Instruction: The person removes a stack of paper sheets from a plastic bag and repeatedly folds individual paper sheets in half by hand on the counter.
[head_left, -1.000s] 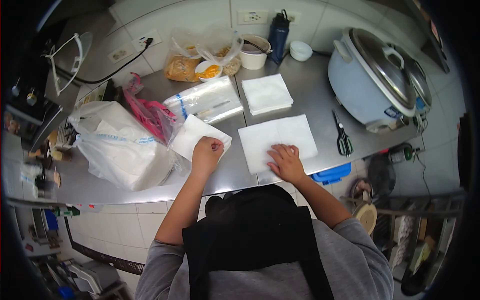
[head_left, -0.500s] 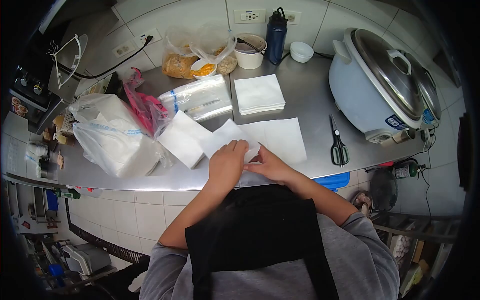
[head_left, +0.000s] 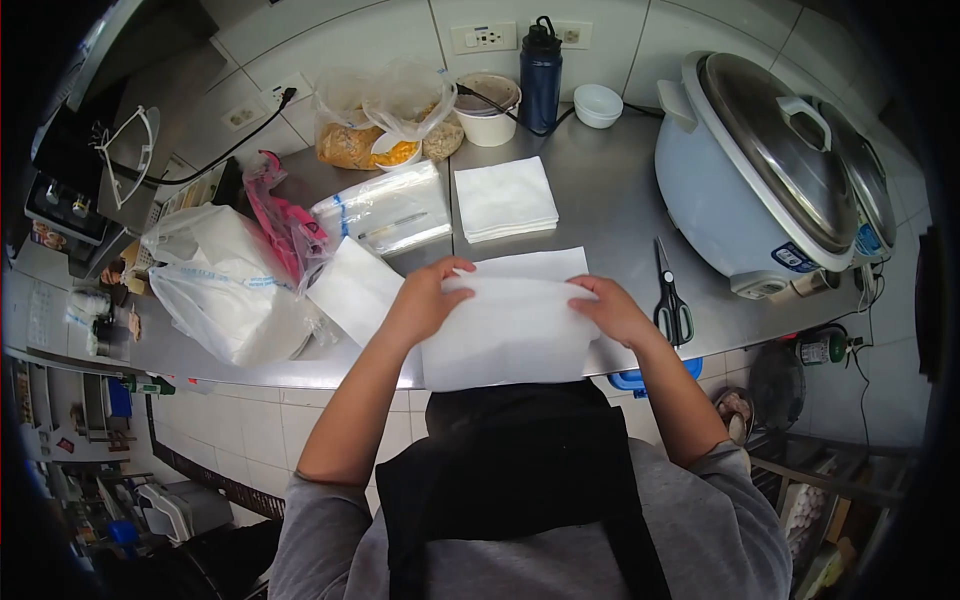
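A thin white paper napkin (head_left: 505, 345) is spread out in front of me, its lower edge at the counter's front edge. My left hand (head_left: 428, 298) pinches its upper left corner between thumb and fingers. At the upper right corner, my right hand (head_left: 612, 312) grips it the same way. Behind it, another white sheet (head_left: 535, 262) lies flat, partly covered. A pile of white napkins (head_left: 352, 290) rests beside my left hand, and a neat folded stack (head_left: 505, 198) sits farther back.
Scissors (head_left: 673, 305) lie right of my right hand, before a large blue rice cooker (head_left: 745, 190). Plastic bags (head_left: 225, 290) and a clear-wrapped pack (head_left: 390, 210) are on the left. A dark bottle (head_left: 540, 78), white tub (head_left: 487, 118) and bowls (head_left: 598, 105) line the wall.
My hands have moved apart, the left to the left and the right to the right. The napkin that was bunched between them is now opened out wide.
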